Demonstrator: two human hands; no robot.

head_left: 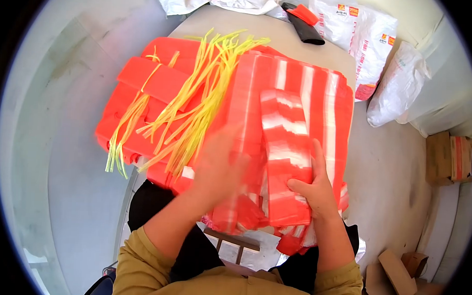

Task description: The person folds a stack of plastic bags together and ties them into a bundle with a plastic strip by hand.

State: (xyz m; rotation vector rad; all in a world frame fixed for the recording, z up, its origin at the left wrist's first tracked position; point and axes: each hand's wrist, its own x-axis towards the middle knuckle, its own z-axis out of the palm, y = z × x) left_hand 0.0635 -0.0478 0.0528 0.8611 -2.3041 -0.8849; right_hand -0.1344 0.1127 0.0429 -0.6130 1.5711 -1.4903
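Note:
A folded strip of red-and-white striped plastic bags (pixel 287 154) lies lengthwise on a wide stack of similar striped plastic bags (pixel 338 120). My right hand (pixel 320 194) grips the strip's right edge, thumb on top and fingers along the side. Smeared by motion, my left hand (pixel 220 165) is over the stack's left part, near the yellow ties; its fingers do not show clearly. A bunch of yellow plastic ties (pixel 212 89) is draped across red folded bundles (pixel 155 82) on the left. One yellow tie is looped around the upper red bundle.
The pile rests on a beige tabletop (pixel 219 23). A black tube-like object (pixel 305 33) with a red piece lies at the back. White printed sacks (pixel 372 43) stand behind and to the right. Cardboard boxes (pixel 439 157) are at the far right, with an opened carton (pixel 392 278) below.

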